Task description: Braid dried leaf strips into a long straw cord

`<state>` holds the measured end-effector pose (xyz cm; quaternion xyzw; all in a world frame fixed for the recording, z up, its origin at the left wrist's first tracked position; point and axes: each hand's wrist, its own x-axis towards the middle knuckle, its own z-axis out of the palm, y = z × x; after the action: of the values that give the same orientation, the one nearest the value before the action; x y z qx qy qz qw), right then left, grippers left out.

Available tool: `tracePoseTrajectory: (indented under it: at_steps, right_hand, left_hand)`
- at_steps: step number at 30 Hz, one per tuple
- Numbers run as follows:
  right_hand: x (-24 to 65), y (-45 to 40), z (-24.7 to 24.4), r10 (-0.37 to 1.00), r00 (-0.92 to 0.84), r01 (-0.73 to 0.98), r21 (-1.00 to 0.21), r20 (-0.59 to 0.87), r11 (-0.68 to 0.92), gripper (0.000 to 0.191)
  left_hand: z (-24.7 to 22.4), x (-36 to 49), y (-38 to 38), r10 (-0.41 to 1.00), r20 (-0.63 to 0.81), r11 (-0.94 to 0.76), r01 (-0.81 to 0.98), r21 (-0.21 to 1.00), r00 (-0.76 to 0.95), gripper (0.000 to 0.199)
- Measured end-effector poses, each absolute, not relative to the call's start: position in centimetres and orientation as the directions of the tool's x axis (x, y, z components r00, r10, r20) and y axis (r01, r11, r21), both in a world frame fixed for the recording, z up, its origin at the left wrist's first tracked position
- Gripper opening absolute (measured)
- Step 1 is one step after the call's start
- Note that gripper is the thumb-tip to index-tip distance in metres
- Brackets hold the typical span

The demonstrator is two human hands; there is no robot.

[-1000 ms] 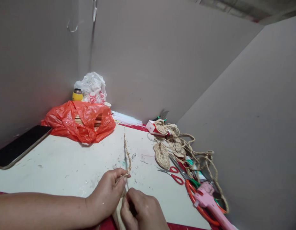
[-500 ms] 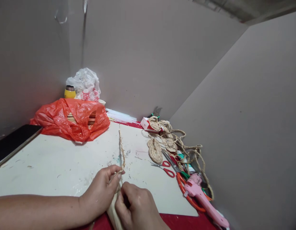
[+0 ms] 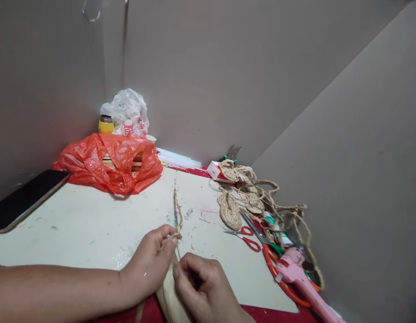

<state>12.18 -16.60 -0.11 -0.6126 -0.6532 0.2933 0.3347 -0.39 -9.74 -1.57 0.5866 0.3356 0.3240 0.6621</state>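
Observation:
A thin twisted braid of straw-coloured fibre [image 3: 178,208] points up and away over the white board [image 3: 103,215]. My left hand [image 3: 152,258] pinches its near end between thumb and fingertips. Just right of it and nearer to me, my right hand [image 3: 208,285] is closed on strands of the same fibre, thumb against forefinger. A loose pale bundle of fibre [image 3: 172,298] hangs from between the hands down to the bottom edge of the view. My right fingers partly hide the strands.
Small red-handled scissors [image 3: 246,237], a coiled rope piece [image 3: 229,211], larger orange-handled scissors [image 3: 270,264] and a pink glue gun [image 3: 300,276] lie at right. Far left are a red plastic bag [image 3: 89,163], a black phone [image 3: 28,197] and a yellow jar [image 3: 106,125].
The whole view has shifted, so the table items appear farther right. Both hands keep their hold on the fibre, with my right hand slightly farther from my left.

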Motion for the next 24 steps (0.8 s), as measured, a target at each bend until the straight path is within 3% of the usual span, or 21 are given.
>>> tracePoseTrajectory:
  at_steps: [7,17,22,24]
  right_hand:
    - [11.9,-17.0,-0.5,0.988,-0.102,0.647,-0.746,0.118,0.155,0.025]
    - [11.3,-17.7,-0.7,0.952,-0.152,0.811,-0.517,0.264,0.273,0.019]
    - [12.5,-17.4,-0.7,0.986,-0.012,0.917,-0.392,0.164,0.076,0.021]
    - [13.4,-17.1,-0.1,0.990,0.061,0.910,-0.414,0.124,-0.005,0.023]
  left_hand:
    - [-0.7,-0.3,-10.2,0.812,-0.057,0.075,-0.008,0.997,0.582,0.019]
    - [-1.4,-0.2,-10.7,0.773,-0.082,0.166,-0.075,0.983,0.629,0.020]
    - [-0.9,-0.6,-10.5,0.783,-0.059,0.131,-0.072,0.989,0.620,0.025]
    - [-1.0,-0.7,-10.2,0.794,-0.064,0.128,-0.062,0.990,0.605,0.027]
